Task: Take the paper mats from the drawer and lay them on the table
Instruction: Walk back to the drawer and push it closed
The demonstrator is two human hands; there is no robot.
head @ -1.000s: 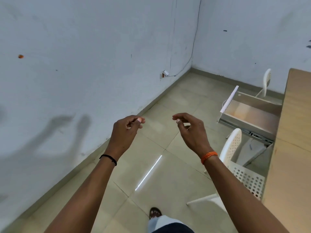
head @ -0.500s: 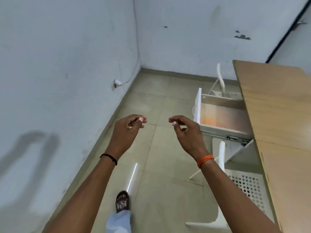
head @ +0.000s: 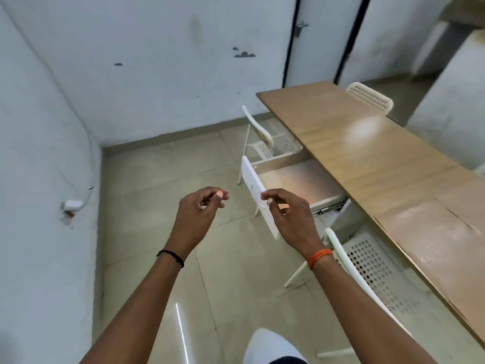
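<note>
The white drawer (head: 252,183) stands pulled out from under the long wooden table (head: 367,153) at centre right. Its pale inside (head: 299,179) shows no paper mat that I can make out. My left hand (head: 199,208) is raised over the floor, left of the drawer, fingers loosely curled and holding nothing. My right hand (head: 288,214) hovers in front of the drawer's front panel in the same loose curl, holding nothing; I cannot tell whether it touches the panel.
A white perforated chair (head: 367,266) stands against the table just below my right arm. Another chair (head: 265,137) is behind the drawer and a third (head: 370,95) across the table. Walls close in on the left and ahead; a door (head: 322,35) is beyond the table.
The view has swung right and nearer to the table, bringing the drawer from the right side to just behind my right hand. Both hands keep the same raised, loosely curled pose.
</note>
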